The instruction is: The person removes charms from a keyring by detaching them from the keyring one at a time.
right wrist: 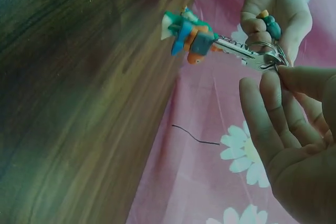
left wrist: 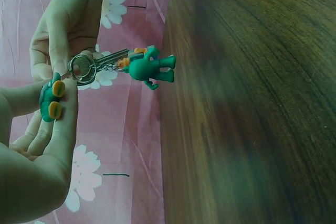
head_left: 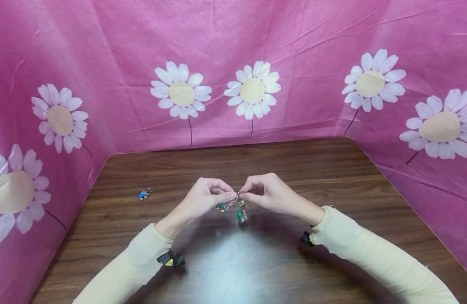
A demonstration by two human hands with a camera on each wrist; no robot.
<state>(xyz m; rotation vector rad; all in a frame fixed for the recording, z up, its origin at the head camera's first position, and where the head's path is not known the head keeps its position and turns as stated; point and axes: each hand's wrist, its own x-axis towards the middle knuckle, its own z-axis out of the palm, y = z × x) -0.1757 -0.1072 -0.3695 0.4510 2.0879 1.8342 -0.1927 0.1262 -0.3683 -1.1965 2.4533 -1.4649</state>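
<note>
In the head view my left hand (head_left: 208,196) and right hand (head_left: 275,196) meet above the table, each pinching the metal key ring (head_left: 234,198) between thumb and finger. From it hang a silver key (right wrist: 252,57) and a cluster of small toy figures (right wrist: 191,38), green, orange and blue. A green figure (left wrist: 147,69) dangles clearly in the left wrist view. Against my left fingers lies another small green figure with orange feet (left wrist: 51,100). Exactly where the fingertips grip the ring is partly hidden.
A small blue figure keychain (head_left: 144,194) with its own ring lies on the left of the brown wooden table (head_left: 115,177). Pink cloth with white daisies (head_left: 214,33) stands around the back and sides. A black wrist camera (head_left: 170,259) sits under the left sleeve.
</note>
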